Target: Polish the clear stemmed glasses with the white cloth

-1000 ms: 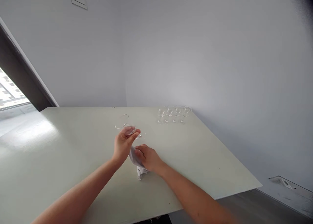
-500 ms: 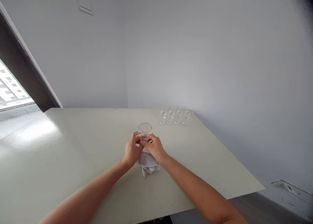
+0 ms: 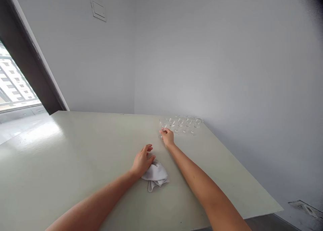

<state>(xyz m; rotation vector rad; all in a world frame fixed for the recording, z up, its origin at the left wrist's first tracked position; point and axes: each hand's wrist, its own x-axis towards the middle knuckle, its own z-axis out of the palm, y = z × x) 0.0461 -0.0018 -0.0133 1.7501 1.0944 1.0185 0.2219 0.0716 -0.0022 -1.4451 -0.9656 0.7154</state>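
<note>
Since half a second ago the right hand (image 3: pixel 167 137) has carried the glass (image 3: pixel 163 124) from the middle of the counter (image 3: pixel 75 150) out to the far right, where it now stands at the left end of the row of glasses (image 3: pixel 185 122). The right grip is closed on its stem. The left hand (image 3: pixel 142 160) has let go; its grip is released, resting beside the crumpled white cloth (image 3: pixel 155 174).
</note>
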